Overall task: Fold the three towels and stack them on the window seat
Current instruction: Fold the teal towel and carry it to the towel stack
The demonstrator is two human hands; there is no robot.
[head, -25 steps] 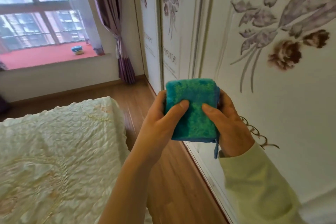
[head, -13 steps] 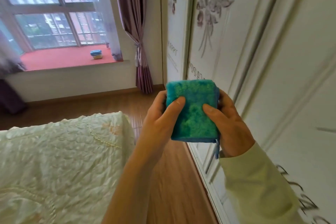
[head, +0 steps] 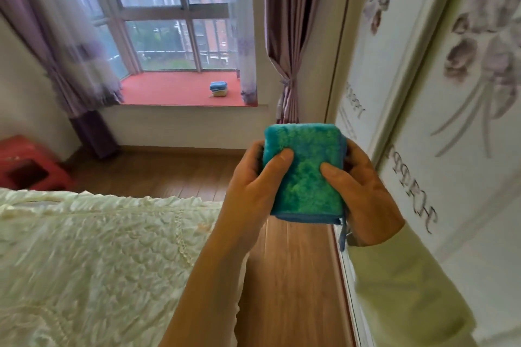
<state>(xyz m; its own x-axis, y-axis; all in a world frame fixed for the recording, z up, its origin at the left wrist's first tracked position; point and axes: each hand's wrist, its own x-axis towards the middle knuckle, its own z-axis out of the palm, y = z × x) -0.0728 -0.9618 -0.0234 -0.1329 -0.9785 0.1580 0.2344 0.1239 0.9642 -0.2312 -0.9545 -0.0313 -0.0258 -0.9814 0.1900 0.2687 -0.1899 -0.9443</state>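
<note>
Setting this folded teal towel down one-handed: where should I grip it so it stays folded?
Come from a long side and pinch the teal towel through its thickness, thumb on top, fingers beneath, as the left hand and right hand do. It is a thick pad with layered hems at the near end, so clamping likely keeps it folded.

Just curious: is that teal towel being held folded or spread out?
Folded: the teal towel is a compact pad gripped by left hand and right hand.
</note>
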